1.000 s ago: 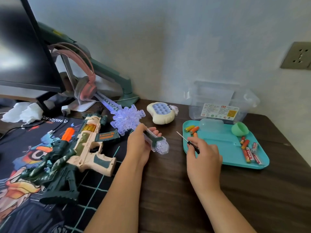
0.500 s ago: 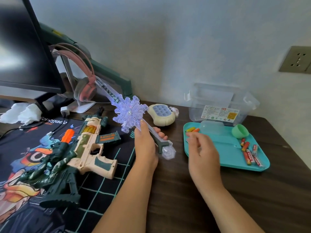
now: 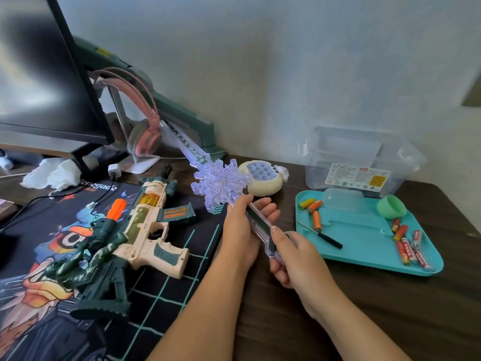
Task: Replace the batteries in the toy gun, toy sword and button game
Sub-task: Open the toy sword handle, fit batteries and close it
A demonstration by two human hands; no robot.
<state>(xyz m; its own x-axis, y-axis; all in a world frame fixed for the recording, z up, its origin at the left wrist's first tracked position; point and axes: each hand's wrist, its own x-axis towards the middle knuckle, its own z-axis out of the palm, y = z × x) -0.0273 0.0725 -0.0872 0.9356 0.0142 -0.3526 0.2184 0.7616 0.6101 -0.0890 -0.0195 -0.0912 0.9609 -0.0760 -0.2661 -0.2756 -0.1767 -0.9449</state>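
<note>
The clear toy sword [image 3: 220, 184] with its snowflake guard is lifted off the desk, blade slanting back left. My left hand [image 3: 240, 230] grips its handle just below the guard. My right hand [image 3: 294, 259] is closed round the handle's lower end, thumb on the dark strip. The cream and green toy gun [image 3: 140, 230] lies on the mat at left. The cream button game [image 3: 263, 178] rests behind the sword. On the teal tray [image 3: 364, 241] lie a small screwdriver [image 3: 321, 235], orange batteries [image 3: 312, 208] and red batteries [image 3: 410, 246].
A clear plastic box [image 3: 361, 162] stands behind the tray, and a green cup [image 3: 391, 206] sits in the tray's far corner. A monitor [image 3: 39, 74], pink headphones [image 3: 144, 131] and crumpled tissue [image 3: 53, 173] fill the back left. A printed desk mat [image 3: 39, 256] covers the left side.
My right hand has let go of the screwdriver, which now lies on the tray, and has taken hold of the sword's handle end. The sword has been raised off the desk.
</note>
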